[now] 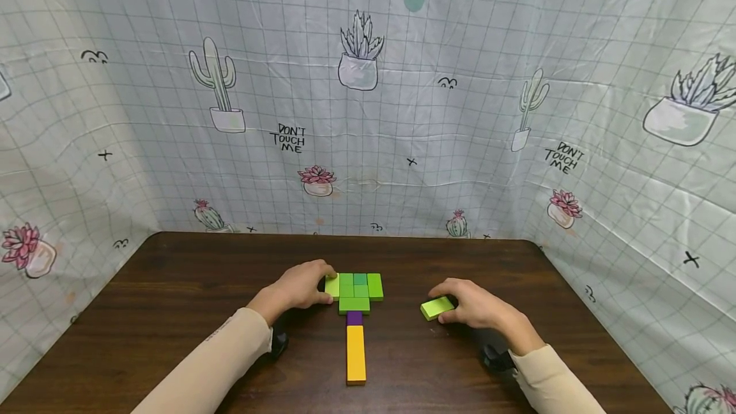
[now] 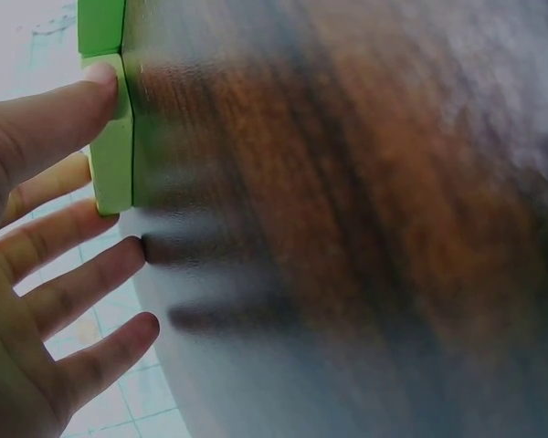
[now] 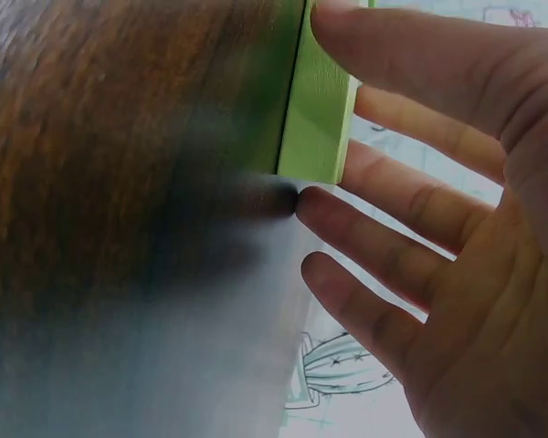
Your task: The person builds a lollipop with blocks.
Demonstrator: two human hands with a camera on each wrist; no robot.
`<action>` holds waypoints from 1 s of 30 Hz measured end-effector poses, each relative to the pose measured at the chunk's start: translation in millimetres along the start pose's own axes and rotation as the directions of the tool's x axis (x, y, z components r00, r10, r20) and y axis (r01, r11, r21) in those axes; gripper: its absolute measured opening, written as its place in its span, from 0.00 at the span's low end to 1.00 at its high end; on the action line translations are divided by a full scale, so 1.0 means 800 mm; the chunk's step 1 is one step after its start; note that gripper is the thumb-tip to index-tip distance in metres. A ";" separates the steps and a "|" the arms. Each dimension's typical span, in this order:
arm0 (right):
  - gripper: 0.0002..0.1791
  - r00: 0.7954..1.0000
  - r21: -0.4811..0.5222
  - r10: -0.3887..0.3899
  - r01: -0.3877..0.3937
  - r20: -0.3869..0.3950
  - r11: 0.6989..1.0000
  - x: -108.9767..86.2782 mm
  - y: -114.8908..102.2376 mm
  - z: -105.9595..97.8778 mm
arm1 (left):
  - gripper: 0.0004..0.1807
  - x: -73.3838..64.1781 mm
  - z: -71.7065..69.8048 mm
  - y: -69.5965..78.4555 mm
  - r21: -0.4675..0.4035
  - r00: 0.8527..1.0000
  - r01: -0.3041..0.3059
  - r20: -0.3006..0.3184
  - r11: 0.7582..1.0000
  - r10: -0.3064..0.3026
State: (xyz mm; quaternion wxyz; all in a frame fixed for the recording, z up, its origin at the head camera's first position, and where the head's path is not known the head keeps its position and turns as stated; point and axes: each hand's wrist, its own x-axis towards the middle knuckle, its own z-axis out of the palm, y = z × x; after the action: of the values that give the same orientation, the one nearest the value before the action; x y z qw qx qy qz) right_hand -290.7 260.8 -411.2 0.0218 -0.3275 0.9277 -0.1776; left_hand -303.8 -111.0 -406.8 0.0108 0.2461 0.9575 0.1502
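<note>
On the brown table, my left hand [image 1: 296,287] pinches a light green block [image 1: 331,289] between thumb and index finger. That block lies at the left side of a flat group of green blocks [image 1: 347,286]. In the left wrist view, the thumb presses its near side [image 2: 114,173], and the other fingers spread beyond it. Farther right, my right hand [image 1: 474,304] grips another light green block [image 1: 436,306], apart from the group and slightly turned. The right wrist view shows this block [image 3: 318,128] between the thumb and fingers, low at the table surface.
Below the green group, a small purple block [image 1: 354,318] and a long yellow block [image 1: 356,353] line up toward me. A patterned curtain [image 1: 368,133] with cactus drawings rises behind the table [image 1: 190,299] and along both sides.
</note>
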 end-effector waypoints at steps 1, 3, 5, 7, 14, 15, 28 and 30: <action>0.21 1.000 -0.004 -0.002 0.002 -0.003 1.000 0.000 0.000 0.000 | 0.27 0.000 0.000 0.000 -0.002 1.000 -0.003 -0.001 1.000 0.003; 0.20 1.000 -0.012 -0.006 0.006 -0.012 1.000 0.000 0.000 0.000 | 0.27 0.000 0.001 -0.001 -0.001 1.000 -0.007 -0.001 1.000 0.007; 0.18 1.000 -0.017 -0.016 0.016 -0.018 1.000 0.000 0.000 0.000 | 0.27 0.000 0.001 -0.001 0.000 1.000 -0.010 -0.002 1.000 0.010; 0.16 1.000 -0.020 -0.017 0.017 -0.024 1.000 0.000 0.000 0.000 | 0.27 0.000 0.001 -0.002 0.001 1.000 -0.010 -0.003 1.000 0.010; 0.15 0.999 -0.016 -0.004 0.003 -0.033 1.000 0.002 -0.002 0.002 | 0.27 0.000 0.001 -0.002 -0.009 1.000 -0.004 0.003 1.000 0.004; 0.15 0.999 -0.013 -0.003 0.002 -0.033 1.000 0.003 -0.002 0.002 | 0.26 0.000 0.001 -0.003 -0.010 1.000 -0.005 0.003 1.000 0.005; 0.16 1.000 -0.028 0.025 -0.025 -0.016 0.999 0.011 -0.004 0.001 | 0.27 0.000 0.000 -0.002 -0.008 1.000 0.006 0.012 1.000 -0.006; 0.16 0.999 -0.031 0.024 -0.024 -0.024 0.999 0.017 -0.003 0.002 | 0.27 0.000 -0.001 -0.002 -0.007 1.000 0.001 0.010 1.000 -0.001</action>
State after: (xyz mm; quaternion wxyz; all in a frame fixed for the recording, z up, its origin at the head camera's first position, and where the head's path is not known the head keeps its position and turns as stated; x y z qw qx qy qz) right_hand -300.1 250.2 -410.6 0.0077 -0.3146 0.9344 -0.1668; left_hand -304.7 -112.5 -406.7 0.0164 0.2464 0.9570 0.1524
